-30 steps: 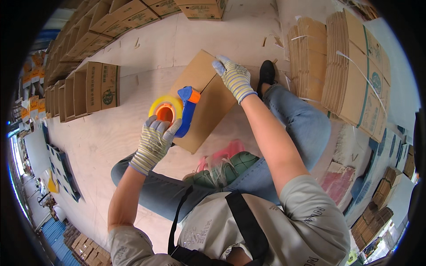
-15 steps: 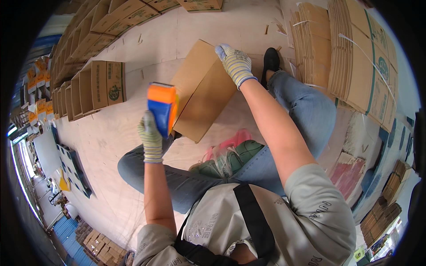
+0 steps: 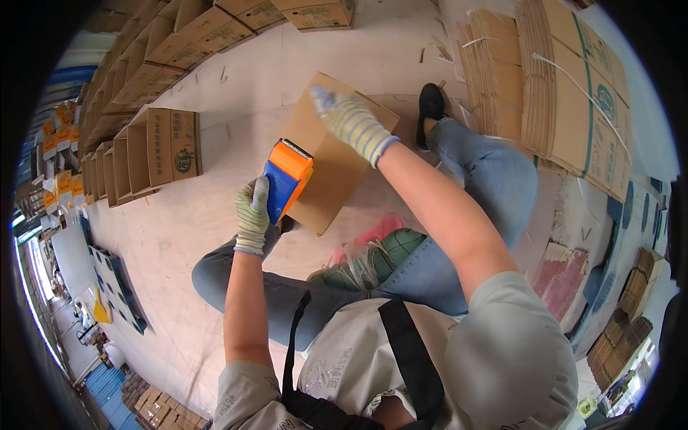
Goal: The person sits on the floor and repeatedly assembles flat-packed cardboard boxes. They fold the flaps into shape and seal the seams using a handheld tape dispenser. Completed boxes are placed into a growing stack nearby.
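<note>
A brown cardboard box [image 3: 337, 172] stands tilted on the floor in front of my knees. My left hand [image 3: 252, 215], in a striped knit glove, grips an orange and blue tape dispenser [image 3: 287, 179] pressed against the box's near left edge. My right hand [image 3: 351, 122], in the same kind of glove, lies flat on the upper face of the box and holds it steady. I sit low with my jeans-clad legs spread to both sides of the box.
Rows of assembled cardboard boxes [image 3: 154, 147] line the left and far side. Bundles of flat, strapped cardboard [image 3: 566, 93] are stacked at the right. A green and pink bag [image 3: 373, 254] lies between my legs. Blue pallets [image 3: 111, 287] sit at the left.
My left hand has turned the tape dispenser and brought it down against the box's left edge. My right hand has shifted slightly along the box's top.
</note>
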A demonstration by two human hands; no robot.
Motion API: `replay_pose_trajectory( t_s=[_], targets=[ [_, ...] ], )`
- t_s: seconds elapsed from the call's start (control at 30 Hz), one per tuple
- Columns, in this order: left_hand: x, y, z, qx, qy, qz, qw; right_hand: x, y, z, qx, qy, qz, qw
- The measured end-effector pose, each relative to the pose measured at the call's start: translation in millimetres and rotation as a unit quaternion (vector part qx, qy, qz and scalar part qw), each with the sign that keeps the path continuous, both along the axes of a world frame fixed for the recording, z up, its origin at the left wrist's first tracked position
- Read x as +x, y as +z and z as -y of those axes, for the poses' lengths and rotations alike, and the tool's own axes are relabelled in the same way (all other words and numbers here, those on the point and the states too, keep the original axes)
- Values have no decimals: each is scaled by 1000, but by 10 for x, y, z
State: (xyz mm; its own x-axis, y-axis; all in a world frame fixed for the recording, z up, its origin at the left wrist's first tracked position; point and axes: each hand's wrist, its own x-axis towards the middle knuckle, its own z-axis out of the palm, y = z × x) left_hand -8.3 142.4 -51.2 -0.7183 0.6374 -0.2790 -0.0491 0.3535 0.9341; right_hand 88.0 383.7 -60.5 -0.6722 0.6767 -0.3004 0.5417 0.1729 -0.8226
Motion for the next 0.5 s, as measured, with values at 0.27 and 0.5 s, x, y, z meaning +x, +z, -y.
replay_pose_trajectory(
  t_s=[0.27,0.5],
  targets=[
    [129,314,-232,-72,-65,-36,995,-81,175,155,-39,154,26,987],
    [207,333,-569,-94,-7,-2,996,-111,-248,-1849,367,79,138,917]
  ],
)
